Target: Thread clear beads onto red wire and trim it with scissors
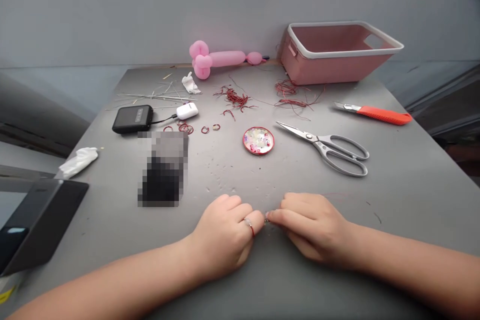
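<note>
My left hand [231, 230] is closed near the front of the table, a beaded red wire ring [249, 224] around one finger. Facing it, my right hand [317, 230] is also closed, its fingertips almost touching the left ones. A tiny shiny thing [266, 217] shows between the fingertips, too small and covered to name. Beyond the hands lies a round red-rimmed dish [258, 153] of pale, pink and purple beads. Several red wire rings [185, 129] are on the table to its left. Silver scissors [318, 142] lie to its right, slightly open.
At the back stand a pink basket [318, 67] and a pink balloon [227, 58]. Red wire pieces [236, 97] lie mid-table, an orange utility knife [384, 114] at right. A black power bank [133, 119], white case [187, 110], pixelated object [163, 170] and tissue [79, 161] are left.
</note>
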`<state>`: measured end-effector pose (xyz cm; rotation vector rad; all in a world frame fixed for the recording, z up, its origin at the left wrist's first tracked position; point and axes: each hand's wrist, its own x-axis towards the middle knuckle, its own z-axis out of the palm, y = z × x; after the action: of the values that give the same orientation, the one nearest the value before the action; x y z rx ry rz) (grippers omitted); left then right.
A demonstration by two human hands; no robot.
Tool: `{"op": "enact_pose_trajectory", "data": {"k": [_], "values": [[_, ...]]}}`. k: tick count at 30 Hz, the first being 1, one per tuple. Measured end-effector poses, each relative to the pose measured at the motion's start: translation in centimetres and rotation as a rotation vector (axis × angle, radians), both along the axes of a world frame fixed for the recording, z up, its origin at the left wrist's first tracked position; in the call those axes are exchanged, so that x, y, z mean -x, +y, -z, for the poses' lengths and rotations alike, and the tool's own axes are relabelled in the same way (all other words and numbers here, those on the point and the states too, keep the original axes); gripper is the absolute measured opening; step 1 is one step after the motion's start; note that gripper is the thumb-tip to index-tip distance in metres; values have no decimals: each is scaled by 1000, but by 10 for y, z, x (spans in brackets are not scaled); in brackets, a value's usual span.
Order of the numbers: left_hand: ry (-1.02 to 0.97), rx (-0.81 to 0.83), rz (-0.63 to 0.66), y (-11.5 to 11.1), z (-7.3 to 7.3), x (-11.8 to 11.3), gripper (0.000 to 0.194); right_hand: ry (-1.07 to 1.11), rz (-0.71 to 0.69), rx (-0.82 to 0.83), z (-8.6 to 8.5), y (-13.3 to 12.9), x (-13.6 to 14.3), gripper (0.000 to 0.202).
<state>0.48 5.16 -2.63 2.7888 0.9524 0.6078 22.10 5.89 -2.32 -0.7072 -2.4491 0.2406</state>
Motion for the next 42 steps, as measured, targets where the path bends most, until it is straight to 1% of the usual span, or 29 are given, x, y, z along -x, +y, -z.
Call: {"op": "enact_pose_trajectory", "data": {"k": [4, 7, 10, 12, 15, 19, 22, 24, 26, 29, 32, 35, 36, 37, 38, 39, 40, 42], "values": [[12, -18, -29, 5, -2, 9, 18, -13, 50, -1, -1, 4, 1, 18], [68, -19, -50, 13, -7, 19, 19, -30, 118, -10, 2, 11, -4, 17], [134, -54, -72, 20, -12, 26, 19, -125, 154, -69, 5, 22, -11, 23], [157, -82, -79, 24, -14, 29, 19, -223, 153, -48, 3, 29, -16, 26], [157, -142, -93, 28, -17, 32, 19, -274, 175, -26, -6, 32, -23, 25], [108, -234, -133, 32, -19, 36, 20, -265, 246, -56, -25, 27, -36, 24], [93, -256, -139, 33, -21, 38, 20, -252, 321, -77, -39, 25, -48, 22], [84, -245, -148, 32, -21, 38, 21, -257, 332, -45, -45, 27, -56, 21], [70, -214, -163, 31, -21, 38, 21, -293, 319, 46, -50, 30, -61, 21], [24, -123, -204, 30, -23, 36, 24, -353, 300, 243, -57, 32, -62, 20], [-66, 17, -270, 34, -29, 38, 24, -348, 283, 494, -63, 29, -54, 18], [-181, 175, -318, 45, -40, 47, 24, -282, 271, 780, -67, 22, -43, 22], [-224, 262, -321, 48, -43, 51, 25, -242, 264, 879, -67, 20, -40, 22], [-372, 461, -359, 52, -46, 55, 25, -196, 256, 977, -67, 18, -37, 23], [-513, 610, -409, 55, -48, 58, 27, -145, 247, 1069, -66, 16, -34, 22], [-622, 717, -441, 58, -50, 60, 28, -92, 238, 1152, -65, 14, -32, 22], [-728, 811, -469, 59, -51, 62, 30, -44, 232, 1218, -63, 13, -30, 22], [-867, 918, -500, 60, -52, 61, 32, 39, 236, 1295, -59, 10, -26, 21]]}}
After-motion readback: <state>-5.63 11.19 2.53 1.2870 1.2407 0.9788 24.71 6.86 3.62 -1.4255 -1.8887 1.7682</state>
